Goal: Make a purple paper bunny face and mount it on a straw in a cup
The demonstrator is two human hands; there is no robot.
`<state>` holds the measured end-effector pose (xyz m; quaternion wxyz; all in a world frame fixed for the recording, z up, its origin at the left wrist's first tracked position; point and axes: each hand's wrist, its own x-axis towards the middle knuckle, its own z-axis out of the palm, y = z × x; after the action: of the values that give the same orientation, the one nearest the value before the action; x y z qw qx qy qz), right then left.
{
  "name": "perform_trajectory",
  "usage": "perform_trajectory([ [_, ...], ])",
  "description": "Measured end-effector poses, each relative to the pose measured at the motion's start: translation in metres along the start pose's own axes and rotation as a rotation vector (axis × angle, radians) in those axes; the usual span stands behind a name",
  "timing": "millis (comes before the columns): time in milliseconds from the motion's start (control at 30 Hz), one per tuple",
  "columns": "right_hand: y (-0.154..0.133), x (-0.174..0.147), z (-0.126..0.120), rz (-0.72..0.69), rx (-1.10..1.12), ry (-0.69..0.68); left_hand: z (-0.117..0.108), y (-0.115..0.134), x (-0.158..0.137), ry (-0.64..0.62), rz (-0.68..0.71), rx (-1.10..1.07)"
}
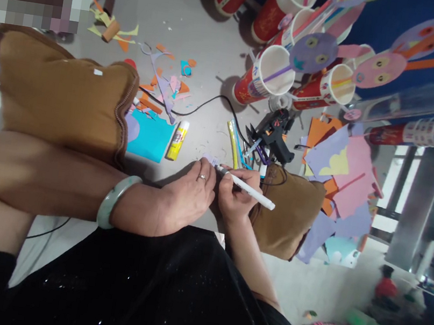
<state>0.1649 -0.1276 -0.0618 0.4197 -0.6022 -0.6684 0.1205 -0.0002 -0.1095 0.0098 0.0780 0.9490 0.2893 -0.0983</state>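
My right hand [235, 193] is closed around a white marker pen [252, 190], its tip down at a small lilac paper piece [212, 159] that bears purple marks. My left hand [191, 194] lies flat beside it, fingertips at the near edge of this paper, and covers part of it. A ring sits on one finger and a pale green bangle on the wrist. Left of the paper lies a yellow glue stick [178, 140] with a white cap. Next to that is a turquoise paper sheet [149, 136].
Brown cushions [64, 91] flank the hands. A black glue gun [274, 133] with a cable lies beyond my right hand. Red paper cups [265, 74] with paper animal faces stand at the back. Coloured paper sheets [355, 178] lie right, paper scraps [175, 85] at the back left.
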Motion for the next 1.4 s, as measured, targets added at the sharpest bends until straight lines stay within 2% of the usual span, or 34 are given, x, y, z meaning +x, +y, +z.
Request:
perform_trajectory([
  [233,-0.003,0.004,-0.001,-0.067,-0.098,0.061,-0.005,-0.001,0.000,-0.076,0.036,0.063],
  [433,0.000,0.001,0.001,-0.005,0.016,0.000,-0.003,-0.001,0.000,-0.032,0.020,0.039],
  [567,-0.001,0.002,0.000,-0.055,0.026,0.047,-0.002,0.000,0.000,-0.021,0.007,0.014],
  [700,-0.003,0.004,0.000,-0.091,-0.062,0.094,-0.006,-0.001,0.000,-0.054,0.021,0.006],
  [1000,-0.002,0.004,-0.001,-0.070,-0.119,0.048,-0.011,-0.003,0.002,-0.114,0.040,0.014],
  [1400,-0.001,0.005,-0.001,-0.081,-0.111,0.043,-0.009,-0.002,0.001,-0.100,0.032,0.017],
])
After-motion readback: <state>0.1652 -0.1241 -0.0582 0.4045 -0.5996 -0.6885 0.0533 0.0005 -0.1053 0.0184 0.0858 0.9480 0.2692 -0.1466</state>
